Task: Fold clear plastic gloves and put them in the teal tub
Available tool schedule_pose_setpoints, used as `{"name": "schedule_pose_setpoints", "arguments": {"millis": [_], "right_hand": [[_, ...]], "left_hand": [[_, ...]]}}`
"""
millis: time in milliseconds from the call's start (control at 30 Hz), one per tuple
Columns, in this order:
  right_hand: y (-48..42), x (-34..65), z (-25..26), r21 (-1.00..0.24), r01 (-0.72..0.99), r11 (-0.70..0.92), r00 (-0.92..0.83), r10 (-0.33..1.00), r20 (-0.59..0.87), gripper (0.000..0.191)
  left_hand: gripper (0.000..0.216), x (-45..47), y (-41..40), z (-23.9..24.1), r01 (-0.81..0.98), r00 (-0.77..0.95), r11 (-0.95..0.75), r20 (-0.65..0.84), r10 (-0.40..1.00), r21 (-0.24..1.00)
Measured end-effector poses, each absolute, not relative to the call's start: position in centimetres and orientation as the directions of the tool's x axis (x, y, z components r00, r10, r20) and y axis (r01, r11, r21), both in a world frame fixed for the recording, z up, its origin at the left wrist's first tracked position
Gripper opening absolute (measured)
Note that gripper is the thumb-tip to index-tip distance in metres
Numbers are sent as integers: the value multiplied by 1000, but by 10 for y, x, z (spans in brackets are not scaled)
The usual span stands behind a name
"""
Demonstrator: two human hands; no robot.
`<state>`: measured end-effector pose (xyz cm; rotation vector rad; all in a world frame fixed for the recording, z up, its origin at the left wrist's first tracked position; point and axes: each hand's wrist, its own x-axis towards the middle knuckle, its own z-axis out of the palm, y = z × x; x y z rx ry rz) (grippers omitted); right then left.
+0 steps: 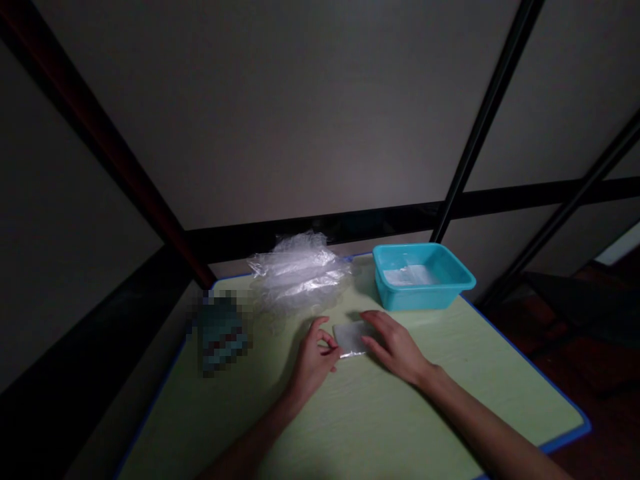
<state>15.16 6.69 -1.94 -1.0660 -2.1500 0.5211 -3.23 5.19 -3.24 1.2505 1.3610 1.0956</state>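
A small folded clear plastic bag [350, 337] lies flat on the table between my hands. My left hand [317, 357] is at its lower left corner, thumb and a fingertip pinched together on the edge. Over the right end of the bag rests my right hand [395, 343], thumb and fingers apart, its tips touching or just above the plastic and hiding that end. Behind my left hand spreads a loose heap of crumpled clear plastic bags [303, 273]. A turquoise plastic basin [425, 297] stands beyond my right hand, with flat whitish, clear plastic pieces [410, 275] inside.
The pale green table [360, 420] has a blue edge and stands against dark-trimmed panels [320, 113]. A pixelated, blurred greenish item [223, 333] lies at the table's left side. The room is dim, with a dark seat-like shape [575, 300] at far right.
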Motion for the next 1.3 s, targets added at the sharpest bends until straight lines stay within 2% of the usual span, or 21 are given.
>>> {"name": "schedule_pose_setpoints", "arguments": {"millis": [100,167,333,433,500,567,667,767,900,1100,1300], "right_hand": [[61,146,-17,-356,579,734,-680,675,285,59],[59,143,-20,-262,581,770,-745,633,209,66],[59,141,-27,-204,591,781,-762,623,175,70],[60,142,-26,-199,589,783,-762,620,184,71],[60,143,-25,-189,586,788,-762,616,200,73],[60,143,-25,-172,589,790,-759,614,217,75],[60,143,-28,-143,600,787,-752,616,233,76],[59,143,-31,-122,608,784,-748,618,244,75],[59,144,-32,-114,605,788,-756,614,229,76],[60,143,-33,-132,606,784,-759,620,198,75],[65,150,-23,-259,550,794,-787,597,158,76]], "left_hand": [[53,-32,50,-34,151,-17,64,-62,998,986],[52,-33,49,-34,168,-9,67,-66,998,984],[47,-41,49,-34,230,40,30,-40,998,973],[33,-47,48,-29,378,60,-126,112,992,917],[29,-49,45,-23,557,186,-314,253,949,769],[36,-49,41,-19,678,384,-500,321,866,539],[49,-47,36,-18,716,594,-649,265,760,258],[52,-47,32,-24,718,659,-686,201,725,121],[54,-51,32,-29,720,669,-690,196,717,69],[51,-52,33,-18,714,684,-697,145,714,64],[49,-54,37,-13,694,692,-708,151,706,132]]}}
